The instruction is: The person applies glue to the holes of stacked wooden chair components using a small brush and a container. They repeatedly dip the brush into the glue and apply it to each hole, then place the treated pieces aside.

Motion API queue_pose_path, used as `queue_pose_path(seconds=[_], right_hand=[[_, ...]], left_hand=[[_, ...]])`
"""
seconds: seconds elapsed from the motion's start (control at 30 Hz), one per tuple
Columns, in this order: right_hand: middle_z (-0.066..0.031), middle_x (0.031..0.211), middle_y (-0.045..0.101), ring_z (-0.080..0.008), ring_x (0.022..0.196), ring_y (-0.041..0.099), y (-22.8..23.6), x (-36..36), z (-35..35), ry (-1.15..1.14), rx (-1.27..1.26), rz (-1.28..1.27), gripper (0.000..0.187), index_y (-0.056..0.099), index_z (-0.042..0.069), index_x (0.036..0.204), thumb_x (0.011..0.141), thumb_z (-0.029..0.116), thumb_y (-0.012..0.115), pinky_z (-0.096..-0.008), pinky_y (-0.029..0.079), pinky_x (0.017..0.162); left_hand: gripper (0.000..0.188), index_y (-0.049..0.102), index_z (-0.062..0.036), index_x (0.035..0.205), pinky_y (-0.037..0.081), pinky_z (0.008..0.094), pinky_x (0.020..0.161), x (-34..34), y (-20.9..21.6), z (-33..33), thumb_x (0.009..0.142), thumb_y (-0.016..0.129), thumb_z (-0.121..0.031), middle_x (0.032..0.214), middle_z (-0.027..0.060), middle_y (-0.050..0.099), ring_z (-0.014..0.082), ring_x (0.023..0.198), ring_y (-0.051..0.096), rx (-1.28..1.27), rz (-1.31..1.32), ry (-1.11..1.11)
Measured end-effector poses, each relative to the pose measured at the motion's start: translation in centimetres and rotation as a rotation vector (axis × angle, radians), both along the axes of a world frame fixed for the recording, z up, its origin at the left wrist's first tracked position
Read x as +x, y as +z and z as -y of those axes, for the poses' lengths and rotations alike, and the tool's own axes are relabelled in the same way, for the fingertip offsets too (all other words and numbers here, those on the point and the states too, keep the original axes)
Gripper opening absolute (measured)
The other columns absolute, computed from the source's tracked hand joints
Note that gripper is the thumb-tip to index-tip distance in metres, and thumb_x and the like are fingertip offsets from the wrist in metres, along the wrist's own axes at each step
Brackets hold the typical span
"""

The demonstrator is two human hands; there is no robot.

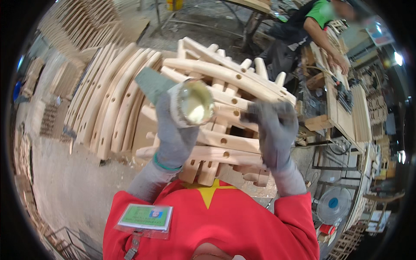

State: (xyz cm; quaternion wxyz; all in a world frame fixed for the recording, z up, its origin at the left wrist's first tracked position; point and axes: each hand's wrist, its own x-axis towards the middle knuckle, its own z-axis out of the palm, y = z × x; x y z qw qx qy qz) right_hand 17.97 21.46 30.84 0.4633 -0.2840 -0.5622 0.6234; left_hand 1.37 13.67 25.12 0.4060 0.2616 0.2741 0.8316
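Observation:
My left hand (175,134), in a grey glove, is closed around a round cup (177,106) with a crusted rim. Pale yellowish liquid (195,108) shows inside it. A flat grey-green piece (152,84) sticks out beside the cup; whether I grip it too is unclear. My right hand (277,134), also gloved, hovers over the right ends of the wooden parts, its dark fingertips smeared by motion. Anything between those fingers cannot be made out. Under both hands lie pale curved wooden rails (234,141) with round drilled holes, stacked with pegged pieces (260,67).
Curved slats (117,104) stand in a row on the left, with more stacked wood (82,21) behind. At the far right a person (320,30) works at a wooden bench (340,112). A fan (333,203) stands at lower right.

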Motion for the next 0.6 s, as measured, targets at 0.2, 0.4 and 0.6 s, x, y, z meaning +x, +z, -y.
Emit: queue_pose_path(seconds=[0.2,0.4,0.6], right_hand=[[-0.0089,0.076,0.066,-0.0136,0.066,0.064,-1.5,-1.2,-16.6,-0.15,0.202,0.317,0.024,0.061,-0.002,0.088,0.084,0.021,0.068,-0.0252,0.054,0.059],[-0.0083,0.073,0.066,-0.0123,0.06,0.063,-5.8,-2.7,-21.2,-0.114,0.2,0.495,0.027,0.062,0.0,0.087,0.081,0.025,0.071,-0.0258,0.053,0.056],[-0.0099,0.067,0.063,-0.0145,0.059,0.06,-5.8,-4.1,-20.4,-0.159,0.875,0.83,0.023,0.062,0.001,0.087,0.084,0.023,0.067,-0.0292,0.047,0.056]], left_hand=[[0.05,0.046,-0.0113,0.128,0.047,0.0407,0.095,-1.1,-0.4,-0.8,0.098,0.033,-0.048,0.123,0.0065,0.052,0.0227,0.114,0.052,-0.161,0.343,-0.067],[0.051,0.043,-0.0096,0.131,0.047,0.0421,0.095,-2.4,-1.0,-0.4,0.098,0.032,-0.047,0.125,0.0078,0.05,0.0235,0.117,0.05,-0.192,0.17,-0.012],[0.05,0.042,-0.0089,0.131,0.048,0.0432,0.095,-3.0,-1.1,-0.2,0.099,0.033,-0.046,0.128,0.0085,0.048,0.0239,0.118,0.05,-0.199,0.222,0.021]])
